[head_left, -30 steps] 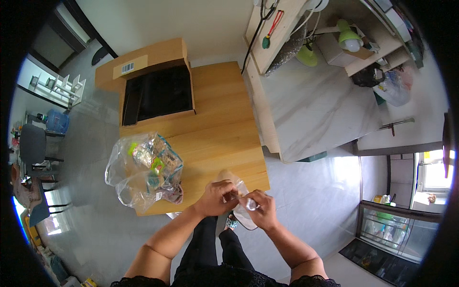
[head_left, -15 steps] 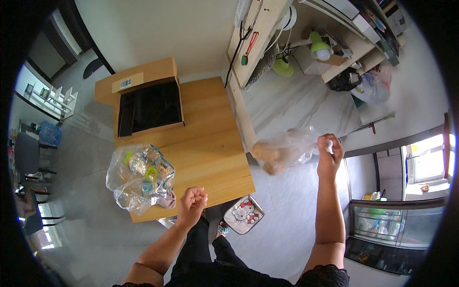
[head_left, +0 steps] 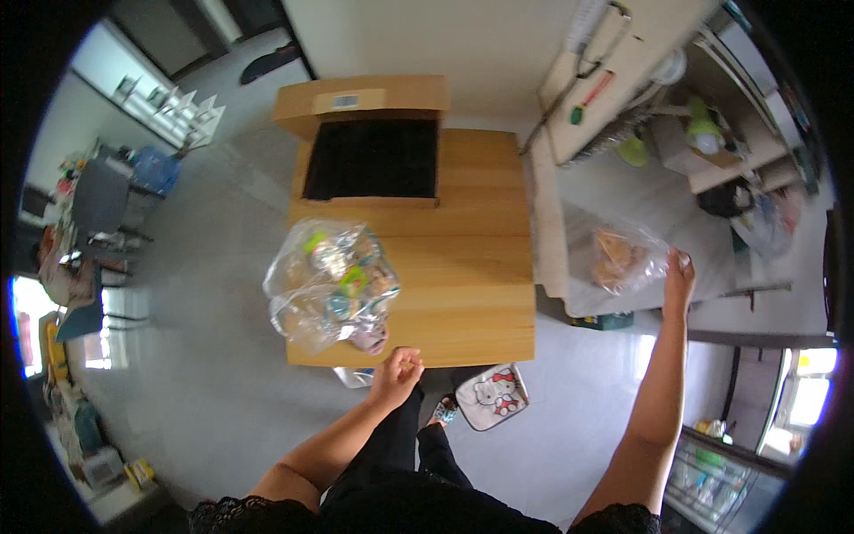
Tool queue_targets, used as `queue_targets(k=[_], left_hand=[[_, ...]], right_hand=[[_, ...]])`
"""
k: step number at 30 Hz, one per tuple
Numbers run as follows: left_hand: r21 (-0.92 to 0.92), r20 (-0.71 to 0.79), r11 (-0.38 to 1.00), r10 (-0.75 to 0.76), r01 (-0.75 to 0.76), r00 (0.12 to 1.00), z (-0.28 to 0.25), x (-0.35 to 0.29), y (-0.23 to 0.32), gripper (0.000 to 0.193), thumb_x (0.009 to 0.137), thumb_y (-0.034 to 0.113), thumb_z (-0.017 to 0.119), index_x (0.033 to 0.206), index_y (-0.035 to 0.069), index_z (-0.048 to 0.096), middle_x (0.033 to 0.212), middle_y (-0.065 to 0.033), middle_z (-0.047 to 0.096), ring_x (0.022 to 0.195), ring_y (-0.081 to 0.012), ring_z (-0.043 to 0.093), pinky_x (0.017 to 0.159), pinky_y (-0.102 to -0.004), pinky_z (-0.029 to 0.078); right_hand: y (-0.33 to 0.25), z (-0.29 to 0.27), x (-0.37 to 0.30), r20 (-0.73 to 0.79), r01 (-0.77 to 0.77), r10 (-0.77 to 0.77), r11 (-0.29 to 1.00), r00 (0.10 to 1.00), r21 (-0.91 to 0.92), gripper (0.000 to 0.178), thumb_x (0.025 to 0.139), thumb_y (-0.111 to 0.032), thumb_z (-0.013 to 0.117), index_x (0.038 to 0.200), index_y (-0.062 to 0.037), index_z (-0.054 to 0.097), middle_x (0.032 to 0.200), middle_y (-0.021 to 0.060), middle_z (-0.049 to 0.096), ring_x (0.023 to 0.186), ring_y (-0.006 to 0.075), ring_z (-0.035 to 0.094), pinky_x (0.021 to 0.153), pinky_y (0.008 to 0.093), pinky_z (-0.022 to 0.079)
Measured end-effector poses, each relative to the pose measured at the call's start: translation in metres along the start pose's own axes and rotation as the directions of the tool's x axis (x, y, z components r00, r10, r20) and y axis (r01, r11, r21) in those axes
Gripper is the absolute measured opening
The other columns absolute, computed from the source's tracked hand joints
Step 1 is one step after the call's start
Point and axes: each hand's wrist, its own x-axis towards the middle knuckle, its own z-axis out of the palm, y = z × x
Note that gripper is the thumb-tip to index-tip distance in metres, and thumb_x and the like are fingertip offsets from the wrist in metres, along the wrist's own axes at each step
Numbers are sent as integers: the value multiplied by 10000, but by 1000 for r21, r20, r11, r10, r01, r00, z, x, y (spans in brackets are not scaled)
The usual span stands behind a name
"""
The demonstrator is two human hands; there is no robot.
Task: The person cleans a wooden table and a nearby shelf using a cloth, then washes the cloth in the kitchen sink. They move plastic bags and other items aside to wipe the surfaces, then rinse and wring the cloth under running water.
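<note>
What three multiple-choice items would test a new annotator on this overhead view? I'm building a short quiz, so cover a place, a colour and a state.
1. Where is the small clear bag with brown contents?
A. On the wooden table
B. In the right hand, held out to the side
C. Inside the cardboard box

2. What colour is the inside of the open cardboard box?
A. Black
B. White
C. Red

3. How is the left hand?
A. Spread flat on the floor
B. Inside the large bag
C. Closed, at the table's near edge

Answers:
1 B: the right hand grips it away from the wooden table.
2 A: the lining is dark black.
3 C: it is curled beside the large clear bag of items.
</note>
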Motion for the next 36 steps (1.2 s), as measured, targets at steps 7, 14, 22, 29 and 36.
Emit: queue_targets(k=[7,14,22,29,36], left_hand=[[167,-260,986,44,0,965,-61,-24,16,313,844,54,626,1115,1,477,981,-98,577,791,-125,596,634,-220,485],[497,-828,835,372,239,420,-179,32,-33,381,782,157,706,1058,-30,523,973,-135,590,790,-226,587,727,-303,466],[496,-227,833,397,-245,889,-143,16,67,89,805,81,637,860,19,606,870,-156,614,800,-302,595,719,-367,475],[701,-494,674,696,-235,522,-145,64,132,522,636,252,788,1058,28,579,1163,-169,546,1087,-384,499,951,-475,383],[340,-516,935,95,101,851,-199,148,148,235,806,205,686,907,2,625,765,-69,632,720,-130,572,652,-288,447]], right_hand=[[-15,28,-48,-44,305,-404,754,914,-582,458,823,-227,660,1202,-31,493,1287,205,456,1207,357,417,983,421,350],[-62,147,-199,163,590,-582,690,796,-419,568,872,-212,546,1331,38,323,1390,216,330,1303,370,311,1064,467,276],[-151,256,-376,772,350,-457,880,442,320,817,722,-231,727,1382,-37,287,1406,266,266,1261,456,321,1053,505,287],[-202,309,-364,609,303,-551,831,571,467,287,729,-6,619,1014,-25,588,1286,175,483,1223,390,410,997,468,358],[-237,273,-272,586,363,-534,845,609,392,148,721,-2,594,866,-19,617,1045,172,611,1027,339,537,880,404,440]])
